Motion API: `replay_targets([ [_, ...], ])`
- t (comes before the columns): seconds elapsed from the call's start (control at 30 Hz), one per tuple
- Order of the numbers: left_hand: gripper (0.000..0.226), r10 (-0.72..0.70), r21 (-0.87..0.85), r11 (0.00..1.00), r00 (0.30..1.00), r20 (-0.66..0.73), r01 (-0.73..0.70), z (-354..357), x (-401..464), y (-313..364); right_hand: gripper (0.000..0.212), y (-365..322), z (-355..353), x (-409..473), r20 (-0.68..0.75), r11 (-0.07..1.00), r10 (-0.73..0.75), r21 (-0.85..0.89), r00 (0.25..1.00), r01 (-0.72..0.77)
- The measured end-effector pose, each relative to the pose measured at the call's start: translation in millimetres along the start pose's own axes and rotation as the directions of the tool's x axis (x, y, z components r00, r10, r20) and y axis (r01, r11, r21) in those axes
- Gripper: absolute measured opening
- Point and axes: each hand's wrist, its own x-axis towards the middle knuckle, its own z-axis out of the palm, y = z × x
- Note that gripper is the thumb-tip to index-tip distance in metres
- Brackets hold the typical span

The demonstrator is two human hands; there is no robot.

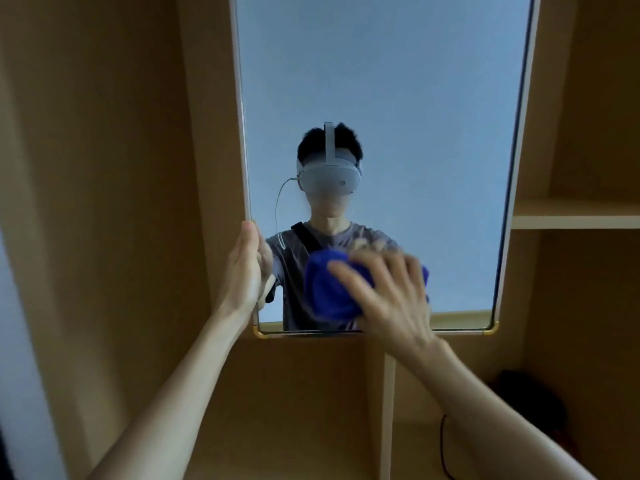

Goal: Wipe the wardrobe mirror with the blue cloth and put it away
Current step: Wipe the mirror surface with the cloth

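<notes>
No readable text, label, brand, number or sign appears anywhere in the view.

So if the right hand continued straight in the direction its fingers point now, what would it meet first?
The right hand points up and left across the mirror. It already presses the crumpled blue cloth, so it would probably only push that along the glass; depth is unclear.

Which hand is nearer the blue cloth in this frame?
Right. The right hand presses the blue cloth against the mirror with spread fingers. The left hand is apart from the cloth, holding the mirror's left edge.
</notes>
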Motion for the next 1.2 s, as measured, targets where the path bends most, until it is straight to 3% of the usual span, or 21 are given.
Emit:
replay_targets([
  [0.07, 0.059, -0.03, -0.083, 0.996, 0.998, 0.047, 0.034, -3, -2, 2, 0.07, 11, -3, 36, -0.071, 0.988, 0.151, -0.007, 0.986, -0.152],
  [0.17, 0.061, -0.084, -0.302, 0.947, 0.99, 0.109, 0.113, -7, -3, 2, 0.053, 13, -4, 85, -0.171, 0.943, 0.331, 0.035, 0.928, -0.33],
  [0.23, 0.06, -0.084, -0.343, 0.931, 0.988, 0.13, 0.124, -9, -5, 5, 0.049, 1, -3, 97, -0.174, 0.915, 0.404, 0.082, 0.898, -0.396],
  [0.3, 0.077, -0.069, -0.27, 0.957, 0.988, 0.139, 0.105, -10, -9, 9, 0.053, -19, 2, 85, -0.144, 0.933, 0.355, 0.111, 0.924, -0.342],
  [0.4, 0.098, -0.087, -0.206, 0.968, 0.96, 0.267, 0.145, -9, -17, 18, 0.054, -58, 13, 35, -0.048, 0.986, 0.11, 0.13, 0.993, -0.103],
  [0.53, 0.08, -0.131, -0.125, 0.979, 0.967, 0.22, 0.161, -16, -12, 16, 0.057, -89, 25, -23, 0.152, 0.98, -0.123, 0.176, 0.981, 0.096],
  [0.67, 0.083, -0.148, -0.071, 0.982, 0.949, 0.277, 0.174, -23, -12, 12, 0.033, -74, 19, -7, 0.055, 0.965, -0.217, 0.165, 0.975, 0.205],
  [0.77, 0.069, -0.159, -0.129, 0.968, 0.924, 0.347, 0.215, -25, -12, 13, 0.037, -57, 11, 36, -0.055, 0.984, -0.117, 0.128, 0.992, 0.123],
  [0.87, 0.062, -0.127, -0.15, 0.974, 0.957, 0.262, 0.171, -28, -10, 12, 0.05, -40, 7, 96, -0.121, 0.993, 0.089, 0.09, 0.989, -0.078],
  [0.97, 0.047, -0.122, -0.086, 0.985, 0.95, 0.287, 0.152, -29, -11, 13, 0.054, -34, 4, 152, -0.166, 0.969, 0.242, 0.101, 0.956, -0.227],
  [1.07, 0.043, -0.126, -0.078, 0.984, 0.94, 0.316, 0.158, -29, -10, 12, 0.04, -45, 4, 161, -0.186, 0.966, 0.248, 0.122, 0.951, -0.228],
  [1.2, 0.048, -0.085, -0.269, 0.951, 0.965, 0.249, 0.154, -31, -7, 2, 0.043, -73, 11, 99, -0.07, 0.977, 0.15, 0.161, 0.986, -0.137],
])
